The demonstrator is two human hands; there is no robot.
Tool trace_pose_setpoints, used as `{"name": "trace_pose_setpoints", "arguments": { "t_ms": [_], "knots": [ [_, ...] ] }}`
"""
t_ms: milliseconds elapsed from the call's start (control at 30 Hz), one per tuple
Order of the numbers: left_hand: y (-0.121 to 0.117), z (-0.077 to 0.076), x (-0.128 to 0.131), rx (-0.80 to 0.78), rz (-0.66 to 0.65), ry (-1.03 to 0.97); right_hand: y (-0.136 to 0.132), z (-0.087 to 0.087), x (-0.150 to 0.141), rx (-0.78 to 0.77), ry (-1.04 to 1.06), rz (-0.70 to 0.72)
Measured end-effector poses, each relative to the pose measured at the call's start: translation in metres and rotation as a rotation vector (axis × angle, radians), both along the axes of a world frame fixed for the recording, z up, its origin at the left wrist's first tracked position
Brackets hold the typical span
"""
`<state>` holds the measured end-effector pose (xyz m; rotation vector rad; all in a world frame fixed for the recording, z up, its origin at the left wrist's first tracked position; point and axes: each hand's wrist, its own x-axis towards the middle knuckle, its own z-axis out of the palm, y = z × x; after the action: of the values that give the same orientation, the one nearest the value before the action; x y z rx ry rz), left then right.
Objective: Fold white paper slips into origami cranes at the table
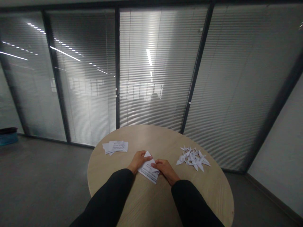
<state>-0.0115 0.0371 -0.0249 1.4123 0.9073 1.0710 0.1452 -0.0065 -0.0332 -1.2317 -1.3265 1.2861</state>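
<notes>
White printed paper sheet (pixel 148 170), folded, on centre of round light-wood table (pixel 142 135). Long axis runs far-left to near-right; pointed tip aims away from person. Printed face shows on lower flap.

Both forearms in black sleeves (pixel 113 195) angle inward from near table edge. Left hand (pixel 138 160) closed in pinch on upper fold. Right hand (pixel 165 170) gripping right side, fingertips pressed on paper.

Left of sheet on table: stack of loose printed white paper sheets (pixel 115 147). Right of sheet: pile of white folded paper cranes (pixel 193 158).
</notes>
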Motion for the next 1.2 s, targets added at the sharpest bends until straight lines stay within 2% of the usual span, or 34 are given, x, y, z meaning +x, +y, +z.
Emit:
{"name": "trace_pose_setpoints", "arguments": {
  "t_ms": [767,1200],
  "knots": [
    [-0.003,0.0052,0.0,-0.008,-0.005,0.001,0.0025,-0.0022,0.0013,0.018,-0.037,0.015],
    [0.0058,-0.0033,-0.0021,0.046,0.018,0.078,-0.0003,0.0011,0.001,0.003,-0.018,0.047]
  ]
}}
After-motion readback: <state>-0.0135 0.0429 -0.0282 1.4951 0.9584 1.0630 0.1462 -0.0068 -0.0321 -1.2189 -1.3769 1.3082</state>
